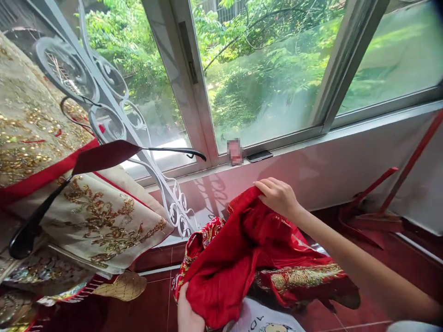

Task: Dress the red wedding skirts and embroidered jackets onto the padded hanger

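Note:
A red garment [242, 258] with gold embroidery hangs bunched between my hands, below the window. My right hand [277, 196] is closed on its upper edge, holding it up near the sill. My left hand [188, 313] grips the lower red fabric at the bottom of the view; only part of that hand shows. The garment's red lining faces me, and embroidered panels show at its left and lower right.
A black hanger [104, 159] with a gold-embroidered cream garment [100, 216] hangs from the white window grille [114, 115] at left. A dark flat object [259, 156] lies on the sill. A red metal stand [380, 207] leans at right. The floor is red tile.

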The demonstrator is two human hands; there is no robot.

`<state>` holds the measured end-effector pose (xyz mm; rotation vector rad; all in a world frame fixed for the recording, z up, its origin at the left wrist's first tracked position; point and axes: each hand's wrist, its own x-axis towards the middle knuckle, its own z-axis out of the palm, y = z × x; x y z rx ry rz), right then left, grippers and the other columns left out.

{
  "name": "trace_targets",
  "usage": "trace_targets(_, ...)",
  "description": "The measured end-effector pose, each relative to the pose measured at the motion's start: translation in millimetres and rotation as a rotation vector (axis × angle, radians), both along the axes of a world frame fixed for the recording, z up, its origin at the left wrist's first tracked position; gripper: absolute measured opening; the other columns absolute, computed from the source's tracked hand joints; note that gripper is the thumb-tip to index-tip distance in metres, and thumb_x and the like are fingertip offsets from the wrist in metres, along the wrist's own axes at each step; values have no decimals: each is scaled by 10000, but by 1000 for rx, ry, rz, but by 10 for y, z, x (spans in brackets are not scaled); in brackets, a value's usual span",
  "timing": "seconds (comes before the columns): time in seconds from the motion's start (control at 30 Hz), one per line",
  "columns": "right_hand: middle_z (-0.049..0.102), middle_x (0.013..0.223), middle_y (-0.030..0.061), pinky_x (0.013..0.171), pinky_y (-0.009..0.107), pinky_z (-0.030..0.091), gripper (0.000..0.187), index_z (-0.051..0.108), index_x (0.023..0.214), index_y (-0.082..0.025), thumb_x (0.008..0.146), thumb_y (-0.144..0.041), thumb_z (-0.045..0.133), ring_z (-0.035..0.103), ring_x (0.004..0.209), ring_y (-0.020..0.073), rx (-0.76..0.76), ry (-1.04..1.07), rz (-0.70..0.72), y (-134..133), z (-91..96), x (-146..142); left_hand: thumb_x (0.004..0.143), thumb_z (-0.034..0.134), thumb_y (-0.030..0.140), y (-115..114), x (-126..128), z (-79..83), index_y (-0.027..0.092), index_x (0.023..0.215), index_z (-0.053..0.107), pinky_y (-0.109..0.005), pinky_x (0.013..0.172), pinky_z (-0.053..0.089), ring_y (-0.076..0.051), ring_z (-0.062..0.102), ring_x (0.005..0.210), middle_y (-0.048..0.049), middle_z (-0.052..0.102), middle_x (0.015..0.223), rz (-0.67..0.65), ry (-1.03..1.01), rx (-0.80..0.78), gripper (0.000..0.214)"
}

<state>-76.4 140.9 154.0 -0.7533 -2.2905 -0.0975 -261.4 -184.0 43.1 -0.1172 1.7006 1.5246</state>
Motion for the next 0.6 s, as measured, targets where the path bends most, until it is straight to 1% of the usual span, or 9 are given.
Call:
trace_targets(0.1,670,948,116,732,269,368,252,620,990,-135,775,-142,488,565,888,214,-387,96,-224,81,-468,33,510,604,577,-133,-34,137,289,699,720,-465,931,541,-340,606,1181,-22,760,952,59,-252,79,364)
trace_targets(0.17,666,926,121,711,272,365,290,595,1035,-124,775,-145,469,571,843,214,-598,120,-315,58,-793,56,581,595,561,-212,-54,208,277,755,750,-494,957,529,-350,603,1181,-29,753,1000,34,-354,92,368)
trace_targets(0.2,665,867,109,680,268,360,267,596,1008,-127,785,-154,453,569,781,206,-663,117,-334,33,-943,64,620,590,541,-242,-60,241,271,792,758,-504,975,519,-350,603,1180,-33,750,1019,31,-379,87,362)
trace_targets(0.23,657,793,91,643,263,350,224,602,948,-135,799,-173,439,560,711,195,-705,105,-337,4,-1080,68,652,593,504,-263,-63,275,267,841,761,-505,995,508,-345,603,1179,-36,748,1032,47,-386,84,347)
trace_targets(0.3,636,693,59,597,252,340,172,590,796,-161,817,-213,427,541,626,175,-764,86,-305,-57,-1301,63,685,613,395,-278,-60,346,266,952,751,-479,1028,493,-323,601,1181,-35,748,1039,138,-374,94,327)
trace_targets(0.4,648,704,35,612,242,367,153,557,693,-183,794,-212,446,559,639,160,-823,85,-220,-154,-1510,7,695,619,271,-251,-31,440,270,1024,729,-415,1041,492,-292,592,1188,-37,754,1026,289,-404,161,347)
trace_targets(0.5,654,733,34,651,259,398,153,597,726,-188,782,-208,456,580,683,173,-843,114,-203,-299,-1638,-116,697,591,277,-224,24,462,283,1010,722,-395,1001,520,-303,583,1185,-68,755,1016,355,-504,216,340)
trace_targets(0.57,657,807,65,695,288,427,184,622,725,-185,794,-232,458,598,763,201,-836,150,-235,-423,-1706,-222,660,602,330,-244,60,421,310,1074,687,-421,951,545,-329,582,1177,-89,745,1053,365,-539,174,423)
trace_targets(0.6,658,883,88,733,304,443,201,630,715,-181,801,-242,458,606,827,215,-826,171,-248,-483,-1734,-272,622,619,351,-268,74,385,328,1129,653,-435,918,556,-340,581,1174,-95,736,1084,356,-533,114,508)
